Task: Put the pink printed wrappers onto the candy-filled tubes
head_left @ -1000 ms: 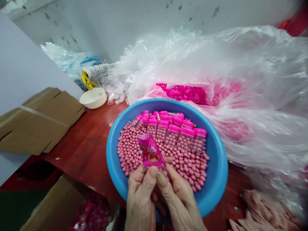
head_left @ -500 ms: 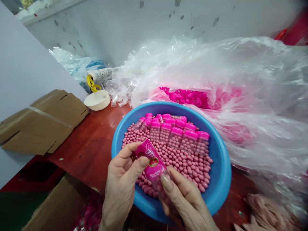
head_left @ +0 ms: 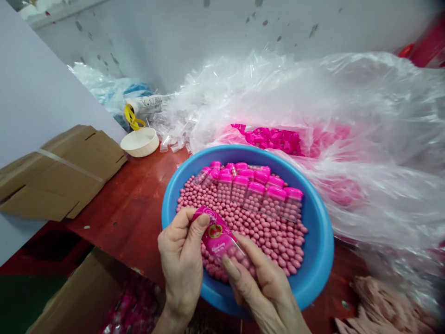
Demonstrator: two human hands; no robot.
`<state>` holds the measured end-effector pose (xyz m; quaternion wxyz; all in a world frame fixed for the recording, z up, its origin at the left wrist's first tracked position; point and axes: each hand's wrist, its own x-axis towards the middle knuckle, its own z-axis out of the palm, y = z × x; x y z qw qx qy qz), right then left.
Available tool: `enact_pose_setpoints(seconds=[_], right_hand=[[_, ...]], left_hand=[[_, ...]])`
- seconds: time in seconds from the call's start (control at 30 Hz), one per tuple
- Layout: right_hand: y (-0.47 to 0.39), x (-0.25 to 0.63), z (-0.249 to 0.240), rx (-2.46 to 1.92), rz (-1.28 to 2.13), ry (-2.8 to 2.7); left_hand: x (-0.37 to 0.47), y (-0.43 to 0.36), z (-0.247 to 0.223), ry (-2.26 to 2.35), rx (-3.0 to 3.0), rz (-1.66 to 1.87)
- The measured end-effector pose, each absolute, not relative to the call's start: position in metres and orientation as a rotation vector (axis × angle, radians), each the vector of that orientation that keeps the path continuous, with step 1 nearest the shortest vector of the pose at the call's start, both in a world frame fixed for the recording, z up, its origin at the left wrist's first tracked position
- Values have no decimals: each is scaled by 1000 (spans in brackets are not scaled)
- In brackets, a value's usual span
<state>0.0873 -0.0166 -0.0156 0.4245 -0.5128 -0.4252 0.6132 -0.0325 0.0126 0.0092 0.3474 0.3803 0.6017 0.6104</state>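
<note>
Pinching its printed magenta end, the bare left hand (head_left: 182,262) holds a small clear packet of pink balls (head_left: 221,242) over a round blue plastic basin (head_left: 243,151) — likely so spills stay caught — while the right hand (head_left: 262,278) grips the ball-filled end, apparently steadying it.

Pink-wrapped pack (head_left: 217,237): white script, apparently "Strawberry"; smaller line beneath, illegible. White roll (head_left: 143,105): black letters, too blurred.
</note>
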Motion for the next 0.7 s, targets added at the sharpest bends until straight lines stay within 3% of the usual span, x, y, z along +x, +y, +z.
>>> enact_pose_setpoints(seconds=[0.47, 0.63, 0.7], right_hand=[[-17, 89, -17, -1330, 1313, -1175], [-25, 89, -24, -1334, 1110, -1219], [-25, 90, -23, -1350, 1151, -1213]], left_hand=[[-25, 18, 5, 1390, 740, 1724], [-28, 20, 3, 1683, 865, 1967], [-29, 21, 2, 1743, 939, 1909]])
